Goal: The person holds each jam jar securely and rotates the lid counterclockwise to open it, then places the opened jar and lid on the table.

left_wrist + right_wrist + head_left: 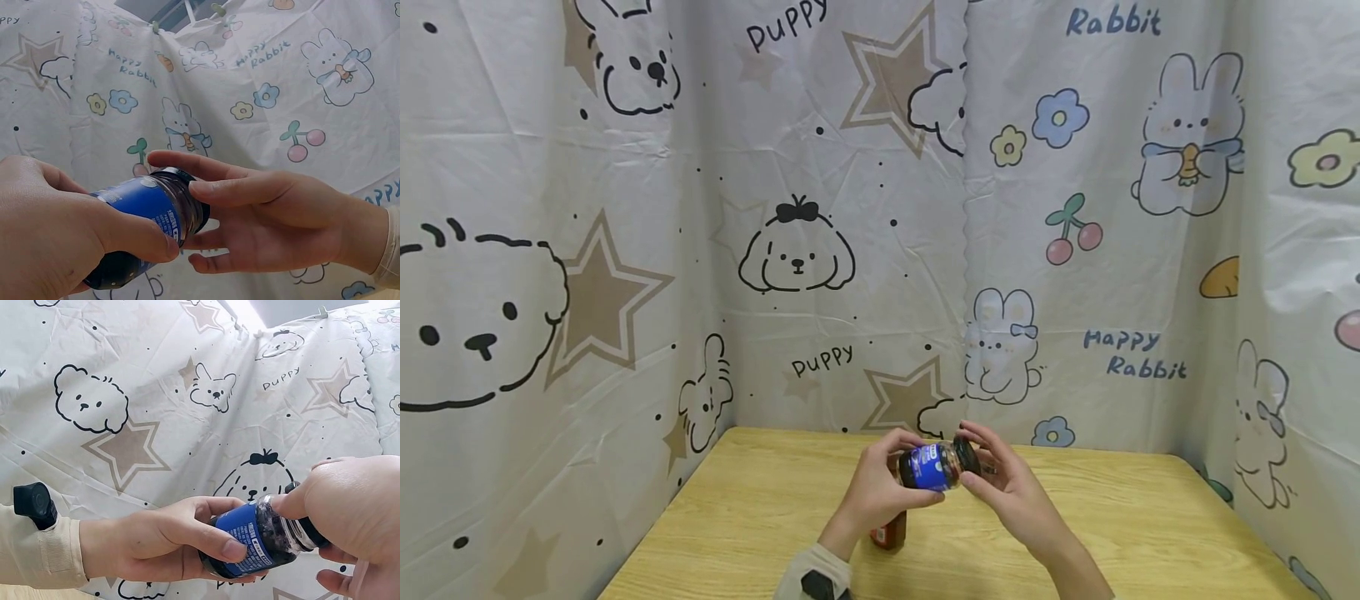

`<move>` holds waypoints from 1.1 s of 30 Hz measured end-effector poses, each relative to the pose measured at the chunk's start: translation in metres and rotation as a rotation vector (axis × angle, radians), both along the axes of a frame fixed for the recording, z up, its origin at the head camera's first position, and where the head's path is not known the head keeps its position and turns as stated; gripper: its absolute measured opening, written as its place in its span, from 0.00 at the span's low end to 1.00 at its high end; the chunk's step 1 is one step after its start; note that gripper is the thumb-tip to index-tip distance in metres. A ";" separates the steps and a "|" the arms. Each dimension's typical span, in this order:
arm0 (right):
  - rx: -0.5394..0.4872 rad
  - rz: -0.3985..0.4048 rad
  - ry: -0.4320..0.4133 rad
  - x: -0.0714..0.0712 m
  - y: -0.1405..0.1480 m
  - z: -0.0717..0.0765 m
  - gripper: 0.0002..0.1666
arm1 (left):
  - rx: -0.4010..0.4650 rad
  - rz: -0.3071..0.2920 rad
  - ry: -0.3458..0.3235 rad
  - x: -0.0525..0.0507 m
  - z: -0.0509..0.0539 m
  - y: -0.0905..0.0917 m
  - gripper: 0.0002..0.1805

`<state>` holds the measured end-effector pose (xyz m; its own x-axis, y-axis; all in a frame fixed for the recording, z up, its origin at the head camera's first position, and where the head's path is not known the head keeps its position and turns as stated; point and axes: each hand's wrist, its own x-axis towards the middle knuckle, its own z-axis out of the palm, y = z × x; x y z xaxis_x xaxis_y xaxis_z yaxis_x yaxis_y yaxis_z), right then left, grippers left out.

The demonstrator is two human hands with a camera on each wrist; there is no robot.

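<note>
A small glass jar (929, 467) with a blue label and dark contents is held above the table, tilted nearly on its side with its lid end to the right. My left hand (883, 479) grips the jar round its body, the thumb (140, 236) lying along the label. At the other end, my right hand (1011, 492) holds the black lid (966, 456) between thumb and fingers. Clear ridged glass at the neck (291, 532) shows beside the lid. Whether the lid is still threaded on, I cannot tell.
A dark red-brown bottle or jar (891, 532) is on the wooden table (760, 508) below my left hand, partly hidden by it. Printed curtains (850, 333) with puppies and rabbits hang round the back and sides.
</note>
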<state>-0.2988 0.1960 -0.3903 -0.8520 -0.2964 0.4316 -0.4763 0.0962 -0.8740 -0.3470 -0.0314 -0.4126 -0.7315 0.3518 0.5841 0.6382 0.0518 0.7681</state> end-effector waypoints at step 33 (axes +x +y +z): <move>0.016 -0.058 -0.030 0.003 -0.003 0.002 0.24 | 0.005 0.014 -0.006 0.000 0.000 0.000 0.32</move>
<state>-0.2963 0.1932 -0.3882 -0.8804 -0.2530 0.4012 -0.4431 0.1372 -0.8859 -0.3474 -0.0316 -0.4122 -0.7396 0.3385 0.5817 0.6331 0.0570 0.7719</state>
